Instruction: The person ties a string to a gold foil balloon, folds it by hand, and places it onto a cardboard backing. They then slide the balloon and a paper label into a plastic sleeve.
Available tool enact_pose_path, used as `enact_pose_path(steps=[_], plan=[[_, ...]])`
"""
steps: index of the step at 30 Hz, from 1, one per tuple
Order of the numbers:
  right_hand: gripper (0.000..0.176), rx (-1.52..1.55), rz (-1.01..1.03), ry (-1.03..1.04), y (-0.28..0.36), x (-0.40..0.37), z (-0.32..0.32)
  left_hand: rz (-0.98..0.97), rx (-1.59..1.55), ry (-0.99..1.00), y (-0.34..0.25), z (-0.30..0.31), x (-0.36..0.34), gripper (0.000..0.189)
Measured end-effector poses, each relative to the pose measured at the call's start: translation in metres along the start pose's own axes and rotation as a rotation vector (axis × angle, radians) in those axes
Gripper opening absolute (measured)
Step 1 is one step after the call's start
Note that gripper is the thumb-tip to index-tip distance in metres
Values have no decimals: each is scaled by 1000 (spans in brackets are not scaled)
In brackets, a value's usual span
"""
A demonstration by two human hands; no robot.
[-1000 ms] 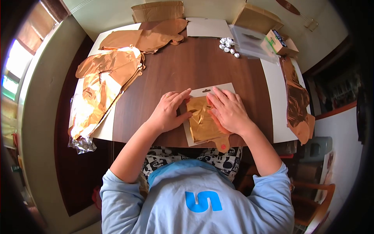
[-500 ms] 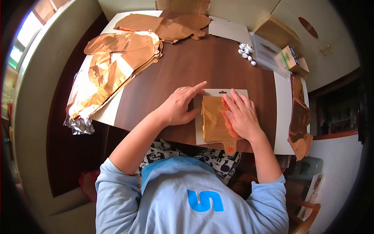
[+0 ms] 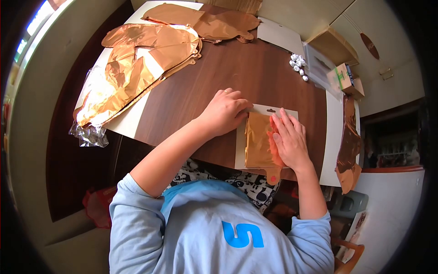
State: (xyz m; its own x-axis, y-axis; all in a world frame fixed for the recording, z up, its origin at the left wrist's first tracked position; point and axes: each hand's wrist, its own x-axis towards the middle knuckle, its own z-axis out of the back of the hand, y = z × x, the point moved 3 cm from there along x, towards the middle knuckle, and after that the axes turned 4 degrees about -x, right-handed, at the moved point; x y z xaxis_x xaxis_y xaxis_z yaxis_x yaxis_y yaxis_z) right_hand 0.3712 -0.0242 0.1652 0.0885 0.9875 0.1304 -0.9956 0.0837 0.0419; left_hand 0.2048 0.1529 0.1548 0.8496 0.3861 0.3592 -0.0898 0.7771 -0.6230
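Observation:
A folded gold foil piece point(image 3: 259, 141) lies on a white card point(image 3: 240, 150) with a hang slot, near the table's front edge. Its tab point(image 3: 273, 176) sticks out past the card's lower edge. My right hand point(image 3: 293, 140) lies flat with fingers stretched over the right side of the foil, and an orange-red reflection shows beside the fingers. At the card's upper left corner is my left hand point(image 3: 226, 112), its fingers curled together and their tips at the card's edge. Whatever those fingertips hold, if anything, is hidden.
Large gold foil sheets point(image 3: 175, 48) are stacked at the left, with more foil point(image 3: 219, 25) at the back. Small white wrapped pieces point(image 3: 298, 63) sit at the back right near a small box point(image 3: 344, 77). Dark copper foil point(image 3: 348, 137) lies along the right edge.
My left hand has gone from spread fingers to curled ones and moved right to the card's corner. My right hand stays flat on the foil. The whole view has shifted slightly.

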Motion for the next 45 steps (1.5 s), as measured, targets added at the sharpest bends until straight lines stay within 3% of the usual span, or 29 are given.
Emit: enact_pose_path(steps=[11,14,18,29,32,38,45], plan=[[54,-20,11,-3,8,1,10,108,63,92,-6,2,7,18],[60,110,31,-24,23,6,23,109,71,82,-4,0,5,18],[65,136,-21,81,34,11,-5,88,68,64,-1,-1,5,18],[69,98,-16,79,32,12,-17,74,59,42,-1,1,6,14],[69,94,-12,70,32,12,-16,6,77,37,-3,2,7,13],[70,94,-18,47,34,12,-16,-402,334,-49,-3,-2,5,12],[69,90,-17,34,34,12,-17,-629,490,62,-10,7,12,19]])
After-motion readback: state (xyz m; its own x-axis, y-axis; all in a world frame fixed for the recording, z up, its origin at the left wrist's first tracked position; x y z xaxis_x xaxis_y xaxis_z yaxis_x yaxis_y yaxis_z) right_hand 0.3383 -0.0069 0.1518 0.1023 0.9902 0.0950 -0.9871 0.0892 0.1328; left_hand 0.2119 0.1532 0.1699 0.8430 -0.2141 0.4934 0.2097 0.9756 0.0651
